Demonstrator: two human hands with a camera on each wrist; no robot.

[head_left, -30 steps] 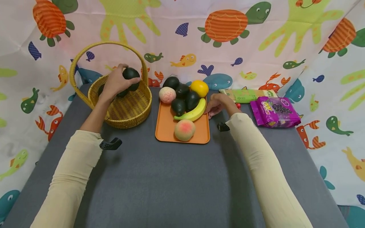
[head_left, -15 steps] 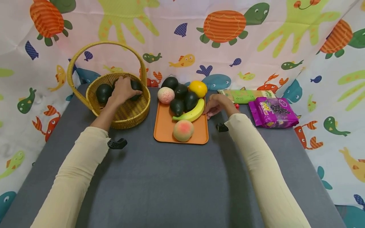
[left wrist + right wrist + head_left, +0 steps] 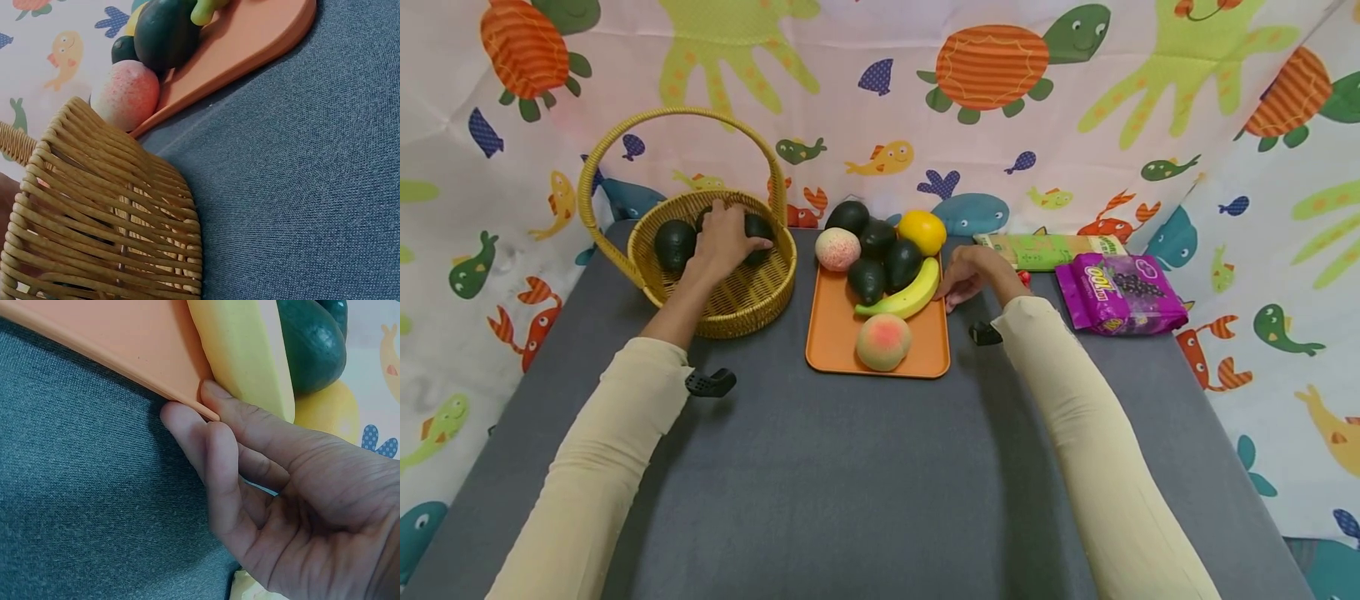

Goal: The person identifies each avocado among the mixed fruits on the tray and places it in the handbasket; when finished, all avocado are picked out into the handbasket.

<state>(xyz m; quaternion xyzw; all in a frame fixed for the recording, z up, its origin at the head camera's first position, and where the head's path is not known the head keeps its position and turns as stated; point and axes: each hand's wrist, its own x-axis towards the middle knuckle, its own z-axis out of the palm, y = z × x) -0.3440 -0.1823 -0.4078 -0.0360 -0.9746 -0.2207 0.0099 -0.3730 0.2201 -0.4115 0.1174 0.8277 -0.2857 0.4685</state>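
Observation:
Inside the yellow wicker basket (image 3: 741, 321) my left hand (image 3: 724, 237) holds a dark green avocado (image 3: 758, 237), thumb on its right side; the hand covers much of it. Another avocado (image 3: 675, 245) lies in the basket to the left of that hand. My right hand (image 3: 966, 277) pinches the right rim of the orange tray (image 3: 835, 350), thumb on top and fingers below, as the right wrist view shows. On the tray are a banana (image 3: 906, 292), a peach (image 3: 883, 342), a pale speckled pink fruit (image 3: 838, 249), a yellow fruit (image 3: 922, 232) and several avocados (image 3: 867, 281).
A purple grape-print packet (image 3: 1123, 293) and a green packet (image 3: 1052, 252) lie at the back right, with a small red item (image 3: 1024, 277) beside my right wrist. The basket's tall handle (image 3: 681, 112) arches above my left hand. A patterned cloth (image 3: 880, 75) hangs behind the grey table (image 3: 880, 483).
My left hand has lowered the avocado from above the basket down into it, then stayed there over the last half second. The right hand keeps its place at the tray rim.

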